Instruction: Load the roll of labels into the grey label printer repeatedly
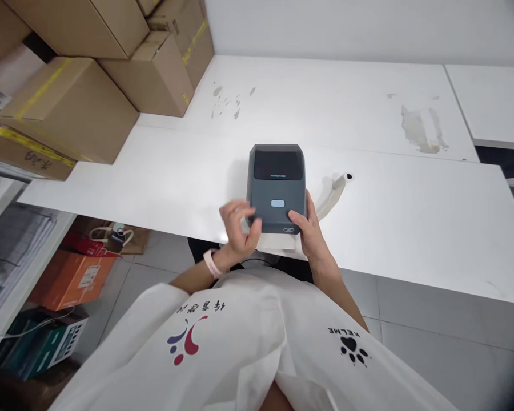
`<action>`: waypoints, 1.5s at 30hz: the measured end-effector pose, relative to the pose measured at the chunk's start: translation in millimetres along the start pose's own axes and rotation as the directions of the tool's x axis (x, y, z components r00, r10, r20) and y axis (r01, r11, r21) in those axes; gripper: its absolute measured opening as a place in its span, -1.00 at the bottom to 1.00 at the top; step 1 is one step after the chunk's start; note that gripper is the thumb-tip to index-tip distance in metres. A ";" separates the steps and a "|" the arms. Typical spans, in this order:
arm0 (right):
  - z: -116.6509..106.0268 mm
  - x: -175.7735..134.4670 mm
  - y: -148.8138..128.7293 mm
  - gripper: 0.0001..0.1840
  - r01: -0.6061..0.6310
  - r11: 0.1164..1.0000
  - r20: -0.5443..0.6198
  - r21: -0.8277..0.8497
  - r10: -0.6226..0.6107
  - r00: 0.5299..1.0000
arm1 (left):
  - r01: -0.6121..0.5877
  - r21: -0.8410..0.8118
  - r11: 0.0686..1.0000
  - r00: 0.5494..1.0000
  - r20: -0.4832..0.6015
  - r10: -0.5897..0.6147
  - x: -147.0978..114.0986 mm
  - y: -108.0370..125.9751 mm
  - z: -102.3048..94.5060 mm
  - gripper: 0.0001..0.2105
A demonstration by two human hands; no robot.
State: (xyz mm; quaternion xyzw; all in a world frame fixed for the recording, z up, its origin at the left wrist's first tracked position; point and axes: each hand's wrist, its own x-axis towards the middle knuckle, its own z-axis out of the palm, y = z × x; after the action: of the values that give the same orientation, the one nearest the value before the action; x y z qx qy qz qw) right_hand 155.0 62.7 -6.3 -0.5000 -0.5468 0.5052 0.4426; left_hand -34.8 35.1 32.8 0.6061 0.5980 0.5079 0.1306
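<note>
A dark grey label printer point(276, 191) sits near the front edge of the white table, with a glossy black panel and a pale button on its top. My right hand point(313, 228) grips its right side, the thumb resting on the top near the front corner. At the left front corner, my left hand point(240, 228) has its fingers bent and spread from the thumb, holding nothing; it is slightly blurred. A white paper strip point(276, 242) shows below the printer's front. To the right lies a small paper roll point(341, 180), its loose tail running toward my right hand.
Cardboard boxes point(75, 108) are stacked on the table's left end. Below left, an orange box point(79, 279) and a green box point(43, 345) stand by a shelf point(21, 274). Peeled patches point(424, 130) mark the white table point(411, 228). A wall rises behind.
</note>
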 end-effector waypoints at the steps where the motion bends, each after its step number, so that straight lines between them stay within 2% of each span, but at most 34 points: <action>1: -0.8 0.8 1.0 -0.07 0.019 1.000 0.010 -0.019 -0.019 1.000 | 0.068 -0.015 0.998 0.998 0.002 -0.068 -17.7 -6.3 -6.1 -0.52; 2: -1.8 1.5 1.9 -0.09 0.036 0.999 0.027 -0.031 -0.035 0.999 | 0.147 -0.048 0.988 0.988 0.060 -0.144 -32.8 -11.2 -11.3 -0.50; 3: -2.8 2.0 2.7 -0.10 0.046 0.998 0.045 -0.035 -0.044 0.998 | 0.252 -0.075 0.965 0.952 0.199 -0.233 -44.3 -14.1 -15.2 -0.48; 4: -3.7 2.4 3.4 -0.10 0.049 0.998 0.056 -0.032 -0.047 0.997 | 0.361 -0.113 0.926 0.892 0.331 -0.307 -51.5 -14.9 -17.5 -0.45; 6: -5.0 2.9 4.7 -0.08 0.042 0.999 0.062 -0.019 -0.041 0.997 | 0.583 -0.172 0.794 0.713 0.577 -0.399 -53.8 -10.7 -17.6 -0.43; 7: -5.2 3.1 5.3 -0.07 0.041 0.999 0.060 -0.016 -0.040 0.997 | 0.673 -0.194 0.714 0.630 0.655 -0.417 -50.5 -6.6 -16.2 -0.43; 8: -5.0 3.2 5.8 -0.07 0.042 0.999 0.056 -0.015 -0.041 0.998 | 0.739 -0.212 0.640 0.570 0.702 -0.426 -46.0 -1.8 -14.6 -0.44; 9: -4.4 3.2 6.1 -0.07 0.044 0.999 0.051 -0.013 -0.043 0.998 | 0.780 -0.228 0.583 0.537 0.721 -0.438 -41.3 3.0 -13.1 -0.46; 10: -3.3 3.1 5.9 -0.07 0.041 0.999 0.045 -0.006 -0.041 0.998 | 0.801 -0.241 0.548 0.526 0.721 -0.452 -37.4 7.5 -12.2 -0.47; 12: -0.2 1.7 2.8 -0.06 0.017 1.000 0.012 0.024 -0.018 1.000 | 0.804 -0.252 0.539 0.535 0.702 -0.470 -33.9 13.5 -12.1 -0.48; 14: 3.2 -1.5 -5.2 -0.05 0.003 1.000 -0.043 0.019 -0.002 0.999 | 0.788 -0.232 0.570 0.545 0.694 -0.470 -35.3 13.9 -13.4 -0.48; 15: 4.6 -3.8 -11.3 -0.05 0.028 0.999 -0.087 -0.027 -0.030 0.996 | 0.780 -0.218 0.587 0.544 0.701 -0.462 -36.8 12.0 -13.8 -0.48; 17: 6.7 -9.1 -26.5 -0.12 0.150 0.962 -0.176 -0.228 -0.192 0.965 | 0.771 -0.203 0.604 0.537 0.717 -0.444 -39.6 5.3 -13.6 -0.46; 18: 7.2 -11.4 -34.5 -0.19 0.225 0.905 -0.185 -0.360 -0.306 0.934 | 0.770 -0.201 0.605 0.531 0.728 -0.433 -40.4 1.4 -13.2 -0.46; 20: 7.9 -14.0 -48.3 -0.34 0.349 0.736 -0.095 -0.581 -0.487 0.868 | 0.769 -0.204 0.606 0.521 0.749 -0.409 -40.7 -6.1 -12.9 -0.46; 22: 9.4 -13.6 -56.4 -0.44 0.427 0.579 0.061 -0.695 -0.545 0.836 | 0.760 -0.205 0.616 0.515 0.768 -0.380 -40.2 -12.3 -14.6 -0.46; 24: 12.6 -10.9 -59.2 -0.50 0.480 0.463 0.153 -0.745 -0.582 0.799 | 0.750 -0.204 0.629 0.527 0.759 -0.382 -39.7 -17.4 -18.4 -0.44; 25: 14.7 -9.1 -59.5 -0.54 0.501 0.410 0.168 -0.762 -0.622 0.765 | 0.739 -0.212 0.640 0.560 0.721 -0.409 -39.3 -19.6 -20.5 -0.43; 26: 17.0 -7.4 -59.6 -0.59 0.520 0.360 0.174 -0.775 -0.668 0.724 | 0.717 -0.227 0.659 0.616 0.650 -0.446 -38.7 -21.5 -22.5 -0.43; 28: 20.2 -4.9 -60.0 -0.68 0.551 0.282 0.186 -0.785 -0.742 0.644 | 0.624 -0.267 0.734 0.763 0.411 -0.499 -36.0 -23.7 -25.1 -0.47; 29: 20.5 -4.4 -60.1 -0.71 0.565 0.267 0.192 -0.781 -0.758 0.624 | 0.551 -0.275 0.788 0.830 0.275 -0.485 -33.9 -23.9 -25.5 -0.52; 30: 19.8 -4.6 -59.6 -0.73 0.577 0.279 0.194 -0.768 -0.757 0.624 | 0.467 -0.268 0.843 0.884 0.168 -0.436 -31.6 -23.6 -25.2 -0.58; 31: 17.9 -5.7 -58.3 -0.74 0.585 0.318 0.181 -0.746 -0.748 0.638 | 0.384 -0.250 0.889 0.923 0.111 -0.368 -29.2 -22.8 -24.3 -0.62; 32: 15.3 -7.7 -55.8 -0.73 0.585 0.383 0.147 -0.715 -0.735 0.662 | 0.314 -0.232 0.921 0.949 0.105 -0.297 -27.2 -21.8 -22.9 -0.61; 33: 12.2 -10.5 -52.0 -0.71 0.571 0.469 0.090 -0.674 -0.715 0.693 | 0.265 -0.223 0.938 0.961 0.144 -0.237 -25.6 -20.9 -21.2 -0.54; 36: 5.1 -21.7 -35.2 -0.51 0.424 0.771 -0.151 -0.475 -0.547 0.824 | 0.243 -0.237 0.941 0.927 0.344 -0.153 -24.2 -20.3 -15.2 -0.32; 38: 4.9 -28.2 -24.2 -0.44 0.284 0.910 -0.240 -0.301 -0.360 0.901 | 0.249 -0.246 0.937 0.907 0.398 -0.137 -24.8 -21.9 -11.7 -0.24; 41: 9.2 -32.9 -15.5 -0.43 0.164 0.981 -0.253 -0.106 -0.186 0.949 | 0.243 -0.267 0.933 0.915 0.383 -0.129 -25.9 -24.7 -8.9 -0.23; 45: 10.4 -31.7 -18.4 -0.43 0.143 0.990 -0.283 -0.001 -0.137 0.949 | 0.231 -0.309 0.923 0.934 0.337 -0.121 -25.5 -24.4 -10.3 -0.35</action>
State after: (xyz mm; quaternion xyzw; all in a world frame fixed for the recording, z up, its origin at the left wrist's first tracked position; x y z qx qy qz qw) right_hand 146.3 30.3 11.7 -0.5226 -0.5070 0.4013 0.5557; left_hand -51.3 14.7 7.0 0.5896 0.5245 0.4885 0.3725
